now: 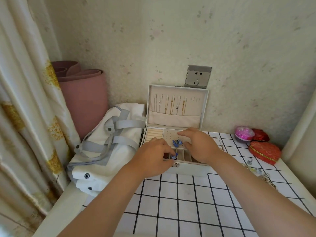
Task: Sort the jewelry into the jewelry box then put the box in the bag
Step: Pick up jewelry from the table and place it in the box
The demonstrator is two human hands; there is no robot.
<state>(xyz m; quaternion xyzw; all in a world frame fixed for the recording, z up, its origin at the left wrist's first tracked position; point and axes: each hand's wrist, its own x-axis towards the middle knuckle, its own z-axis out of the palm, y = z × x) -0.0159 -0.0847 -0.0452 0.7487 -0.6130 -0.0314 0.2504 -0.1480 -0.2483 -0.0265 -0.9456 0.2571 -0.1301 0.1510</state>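
A pale jewelry box (188, 169) stands open against the wall, its lid (176, 106) upright with several thin necklaces hanging inside. A blue flower earring (177, 142) sits on the perforated earring panel. My left hand (153, 158) hovers over the box's front compartments and pinches a second small blue earring (174, 157) at its fingertips. Over the right side of the tray, my right hand (198, 144) has relaxed fingers and holds nothing. A white bag with grey straps (109, 144) lies left of the box.
Loose chains and jewelry (263, 175) lie on the checked cloth (188, 202) at the right. Two red heart-shaped cases (264, 152) and a pink one (244, 133) sit at the far right. A rolled pink mat (82, 96) and a curtain (25, 117) stand left.
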